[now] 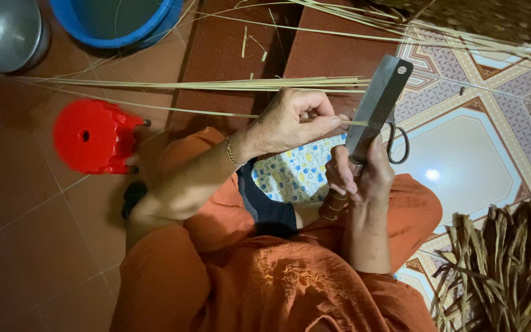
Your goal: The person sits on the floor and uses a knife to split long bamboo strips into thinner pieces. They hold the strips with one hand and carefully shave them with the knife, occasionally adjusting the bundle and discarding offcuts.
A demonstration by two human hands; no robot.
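My left hand [293, 123] pinches a thin pale strip [216, 113] that runs left across the floor and meets the blade. My right hand [361, 172] grips the wooden handle [333, 206] of a broad flat cleaver [379, 101], blade pointing up and away, its edge against the strip. Both hands are over my lap, above orange clothing and a patterned cloth [296, 175]. A pair of scissors [397, 142] lies on the floor just behind the blade.
A red plastic stool [90, 136] lies at the left. A blue basin [118, 21] and a metal bowl [7, 34] sit at the top left. A bundle of long pale strips [216, 84] lies across the floor. Dried brown fibres [511, 258] pile at right; woven work [493, 15] is at top right.
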